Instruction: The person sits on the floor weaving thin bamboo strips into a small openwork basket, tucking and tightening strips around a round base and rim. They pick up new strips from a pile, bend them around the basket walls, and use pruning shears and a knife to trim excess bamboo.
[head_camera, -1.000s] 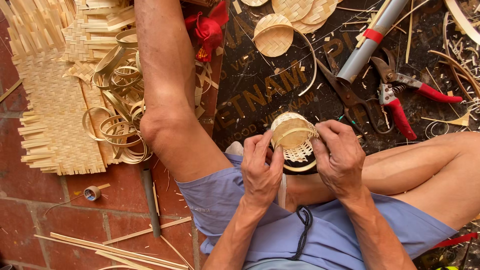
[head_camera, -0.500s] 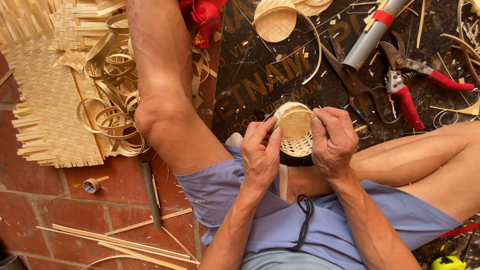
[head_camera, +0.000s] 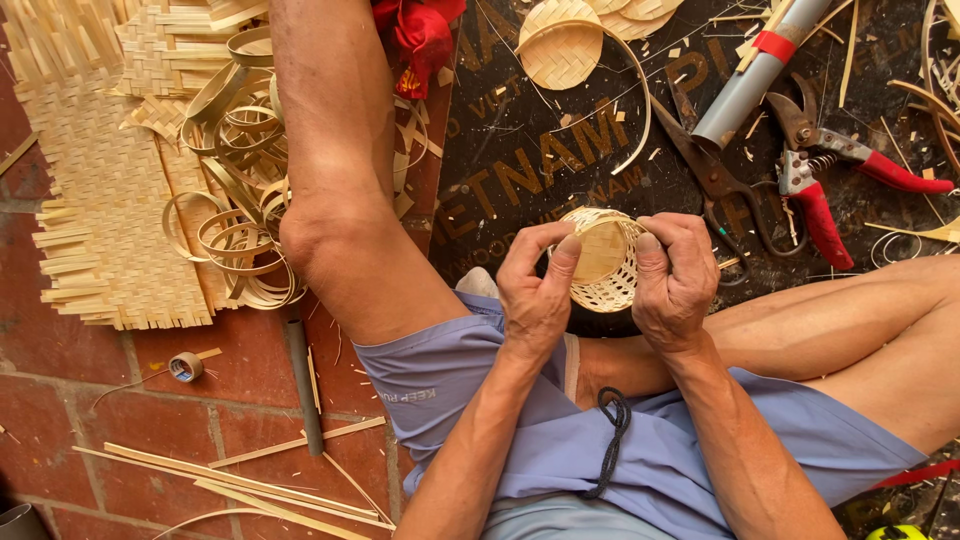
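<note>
The small woven basket (head_camera: 604, 262) sits between both hands above the lap, held over the dark printed mat (head_camera: 520, 150) rather than resting on it. The left hand (head_camera: 535, 295) has its fingers (head_camera: 563, 262) closed on the near rim, thumb pressed against the flat woven disc that forms the base; the right hand (head_camera: 677, 285) clamps the far side, fingers curled over the wall. Squeezed too hard from both sides, the thin rim could buckle or a strip could crack; I judge the open lattice of the wall the weakest part, since a fingertip pushing through could spread the weave. A loose strip end poking out by the right hand could snag and pull free — or prick a finger. If either grip slackens, the light basket would drop onto the blue shorts (head_camera: 560, 440) or roll off onto the mat.

The basket is pale bamboo, round and shallow, tipped on its side so the tightly plaited base faces the camera; its wall is looser, with visible gaps.

Further out lie dark scissors (head_camera: 715, 180), red-handled pruning shears (head_camera: 830, 180) and a grey tube (head_camera: 750, 75); a finished woven disc (head_camera: 563, 45) sits beyond; to the left, bamboo hoops (head_camera: 235, 230) and a woven mat sheet (head_camera: 95, 210) cover the brick floor (head_camera: 130, 420).
</note>
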